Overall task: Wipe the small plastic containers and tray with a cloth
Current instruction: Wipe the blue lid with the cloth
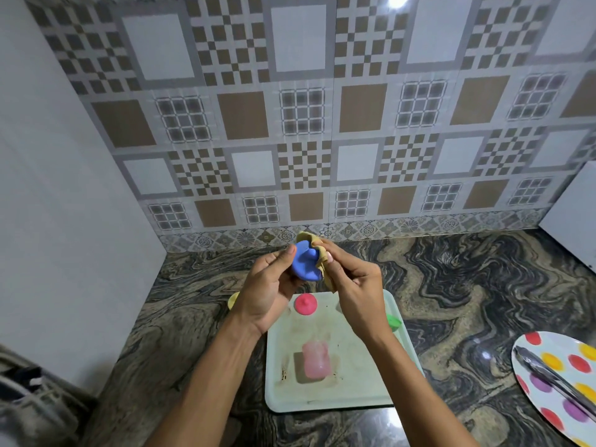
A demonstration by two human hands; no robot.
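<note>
My left hand [269, 287] holds a small blue plastic lid [304, 261] up above the counter, thumb on its upper edge. My right hand [350, 285] pinches a tan cloth [319, 258] against the lid's right side. Below them lies a pale green tray [338, 395] with brown stains. A pink lid [305, 304] sits on the tray's far end, and a translucent pink container [316, 359] lies on its middle. A green piece [394, 321] shows at the tray's right rim, a yellow piece [233, 300] left of my left wrist, both partly hidden.
The dark marbled counter [467, 285] meets a patterned tile wall behind and a plain white wall at left. A polka-dot plate [548, 359] with metal tongs [554, 382] sits at the right edge. A white board [571, 214] leans at far right.
</note>
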